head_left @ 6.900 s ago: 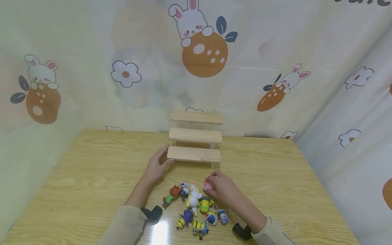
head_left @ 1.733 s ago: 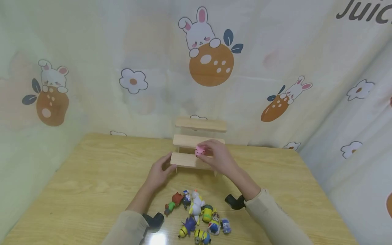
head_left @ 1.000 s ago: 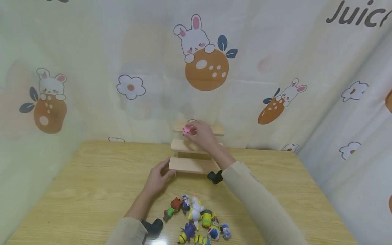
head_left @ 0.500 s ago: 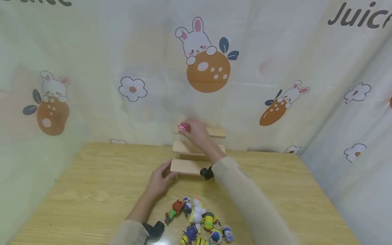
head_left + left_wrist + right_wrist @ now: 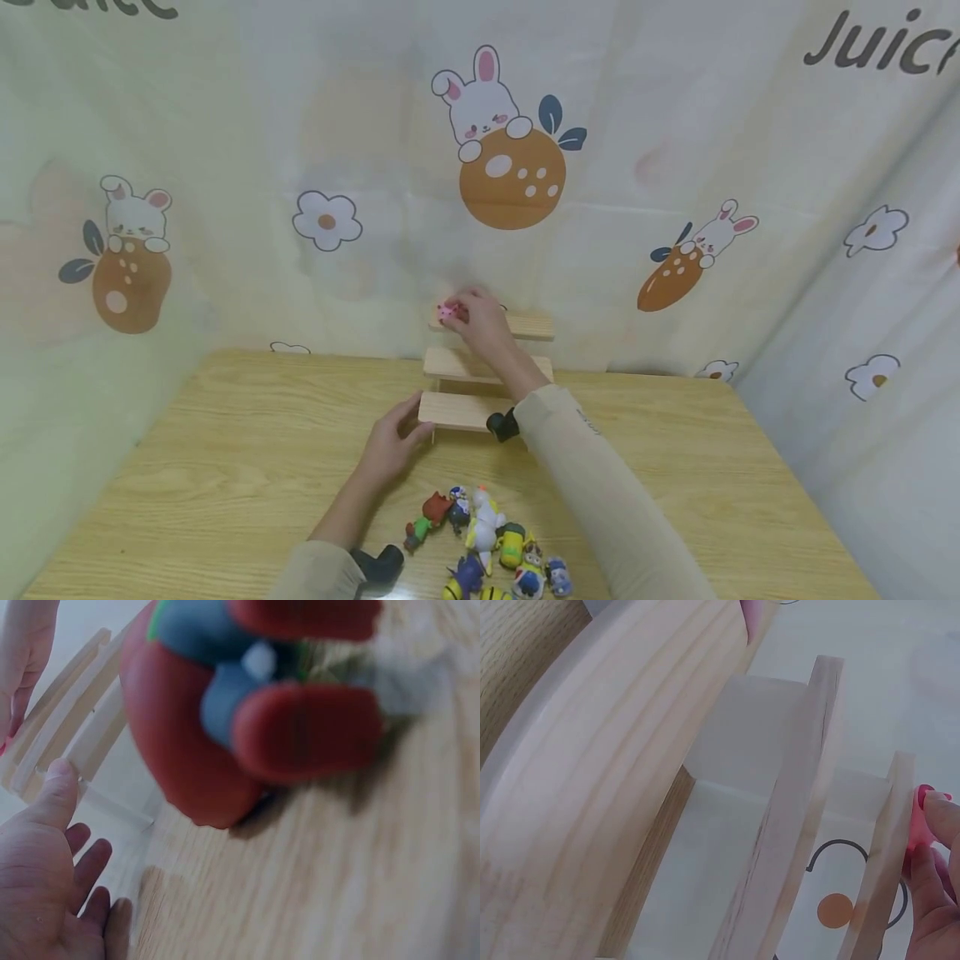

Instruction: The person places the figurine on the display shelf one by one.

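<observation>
Facing head camera, pink toy point(image 5: 447, 312); long axis unclear.

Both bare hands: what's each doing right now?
Left hand: open, touching the pale, three-tiered wooden stand.
Right hand: closed, holding a small, rounded pink toy figure.

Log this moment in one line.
right hand: holds pink toy at top shelf, left end | left hand: touches bottom shelf | other toys: on table

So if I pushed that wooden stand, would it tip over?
The wooden stand may resist tipping, because its boards step backward as they rise. A push on its high top board could tip it. The flat boards are probably stiff, not floppy.
</observation>
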A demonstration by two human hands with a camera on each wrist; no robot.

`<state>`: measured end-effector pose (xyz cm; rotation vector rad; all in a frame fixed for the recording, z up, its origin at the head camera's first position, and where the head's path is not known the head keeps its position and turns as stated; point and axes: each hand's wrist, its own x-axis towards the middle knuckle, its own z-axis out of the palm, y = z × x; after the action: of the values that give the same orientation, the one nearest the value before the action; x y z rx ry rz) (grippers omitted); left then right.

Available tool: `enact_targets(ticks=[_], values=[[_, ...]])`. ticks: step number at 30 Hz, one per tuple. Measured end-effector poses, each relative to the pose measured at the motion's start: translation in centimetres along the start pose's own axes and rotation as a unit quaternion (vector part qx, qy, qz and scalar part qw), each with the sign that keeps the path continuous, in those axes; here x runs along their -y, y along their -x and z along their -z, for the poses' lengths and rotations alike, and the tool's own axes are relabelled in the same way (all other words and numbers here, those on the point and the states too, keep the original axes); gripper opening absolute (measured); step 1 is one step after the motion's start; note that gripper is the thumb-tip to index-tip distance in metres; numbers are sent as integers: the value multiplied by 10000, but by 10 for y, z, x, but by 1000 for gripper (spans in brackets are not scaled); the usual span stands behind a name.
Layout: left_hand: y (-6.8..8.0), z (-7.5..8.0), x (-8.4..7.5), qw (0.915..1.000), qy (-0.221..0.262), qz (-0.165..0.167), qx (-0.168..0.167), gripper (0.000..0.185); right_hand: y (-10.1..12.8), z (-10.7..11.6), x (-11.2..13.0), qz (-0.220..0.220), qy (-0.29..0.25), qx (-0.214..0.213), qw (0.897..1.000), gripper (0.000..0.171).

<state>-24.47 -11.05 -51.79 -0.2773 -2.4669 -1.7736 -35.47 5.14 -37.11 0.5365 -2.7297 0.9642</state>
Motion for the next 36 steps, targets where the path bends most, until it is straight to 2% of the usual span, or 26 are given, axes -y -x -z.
enact_targets(ticks=[22, 36], values=[[0, 0, 0, 10000, -64, 62, -23, 67, 0, 0, 0, -32, -146, 49, 9999, 24], [4, -1, -3, 9999, -42, 117, -46, 67, 11, 7, 0, 249, -45, -68, 9997, 27]])
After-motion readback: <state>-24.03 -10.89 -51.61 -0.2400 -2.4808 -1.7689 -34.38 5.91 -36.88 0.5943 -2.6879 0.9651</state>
